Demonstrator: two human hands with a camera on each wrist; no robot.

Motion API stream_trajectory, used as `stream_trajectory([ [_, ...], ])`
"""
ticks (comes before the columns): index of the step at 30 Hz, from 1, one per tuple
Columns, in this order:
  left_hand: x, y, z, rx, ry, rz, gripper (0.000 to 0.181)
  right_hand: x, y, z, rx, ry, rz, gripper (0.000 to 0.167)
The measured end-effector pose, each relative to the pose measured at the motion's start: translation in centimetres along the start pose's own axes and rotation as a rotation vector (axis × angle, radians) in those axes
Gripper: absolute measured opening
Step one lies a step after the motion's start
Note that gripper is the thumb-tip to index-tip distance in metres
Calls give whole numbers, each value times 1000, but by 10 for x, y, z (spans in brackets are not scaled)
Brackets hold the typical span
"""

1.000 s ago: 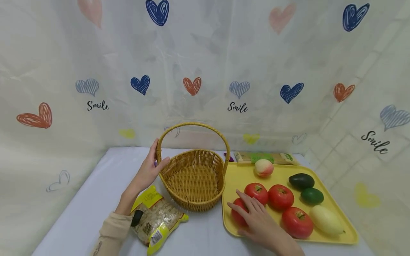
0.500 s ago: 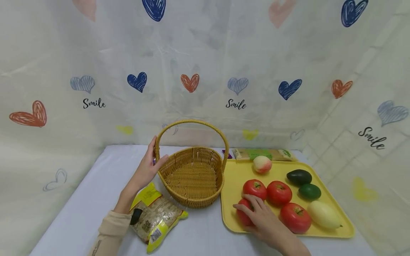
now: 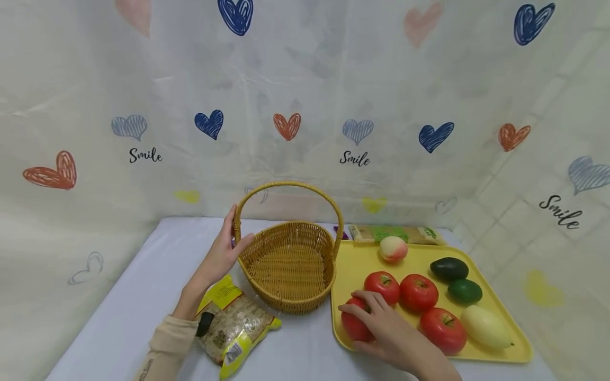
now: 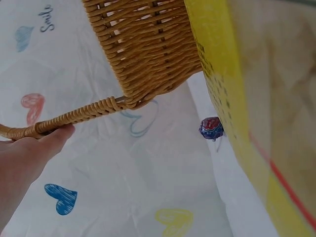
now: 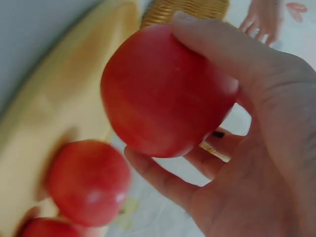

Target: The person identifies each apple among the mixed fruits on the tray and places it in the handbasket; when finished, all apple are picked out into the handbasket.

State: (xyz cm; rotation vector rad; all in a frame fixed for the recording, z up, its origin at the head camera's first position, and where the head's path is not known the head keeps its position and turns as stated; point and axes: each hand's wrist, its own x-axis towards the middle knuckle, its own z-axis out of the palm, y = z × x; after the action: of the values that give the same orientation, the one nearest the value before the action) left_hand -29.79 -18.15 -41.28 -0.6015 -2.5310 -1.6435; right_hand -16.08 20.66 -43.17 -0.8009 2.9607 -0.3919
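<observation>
My left hand (image 3: 222,254) holds the base of the handle on a wicker basket (image 3: 292,259), thumb on the near side and fingers along the outside. In the left wrist view that hand (image 4: 34,153) lies against the arched handle (image 4: 79,116). The basket stands upright with nothing in it. With thumb and fingers curled round it, my right hand (image 3: 388,330) grips a red tomato (image 3: 355,321) at the tray's near left corner. The right wrist view shows the same tomato (image 5: 165,91) between thumb and fingers. Several other tomatoes (image 3: 418,292) sit beside it on the yellow tray (image 3: 347,259).
Also on the tray are a peach (image 3: 393,248), a dark avocado (image 3: 449,269), a green fruit (image 3: 465,291) and a pale melon (image 3: 486,327). A yellow-and-clear food bag (image 3: 238,328) lies before the basket. Behind stand a long packet (image 3: 395,234) and a wrapped lollipop (image 4: 211,128).
My right hand has come down over the near left tomato and its fingers have closed round it. The left hand and basket stay put; the head view shifts slightly.
</observation>
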Motion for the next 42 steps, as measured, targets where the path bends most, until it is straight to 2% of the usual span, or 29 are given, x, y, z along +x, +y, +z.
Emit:
stream_trajectory([
  [5, 0, 5, -2, 3, 17, 12, 86, 18, -18, -14, -78, 146, -128, 70],
  [7, 0, 6, -2, -9, 15, 12, 86, 26, -23, -18, -114, 182, -163, 69],
  [9, 0, 6, -1, -21, 8, 12, 86, 34, -28, -22, -152, 198, -191, 67],
  [13, 1, 6, 1, -29, 4, 11, 87, 51, -35, -28, -220, 182, -239, 65],
  [17, 1, 5, 1, -16, 14, 16, 88, 75, -41, -35, -244, 142, -293, 65],
  [23, 2, 3, 3, -4, 13, 17, 88, 122, -51, -41, -242, 35, -352, 58],
  [29, 5, 1, 2, 18, 13, 29, 86, 176, -64, -31, -341, -150, -328, 58],
  [32, 4, 0, 2, 28, 18, 20, 87, 199, -70, -26, -406, -196, -320, 58],
  [37, 0, 0, 0, 28, 26, 7, 86, 223, -81, -20, -441, -234, -307, 59],
  [42, 1, 1, 0, 38, 24, 14, 86, 236, -87, -15, -408, -266, -289, 59],
])
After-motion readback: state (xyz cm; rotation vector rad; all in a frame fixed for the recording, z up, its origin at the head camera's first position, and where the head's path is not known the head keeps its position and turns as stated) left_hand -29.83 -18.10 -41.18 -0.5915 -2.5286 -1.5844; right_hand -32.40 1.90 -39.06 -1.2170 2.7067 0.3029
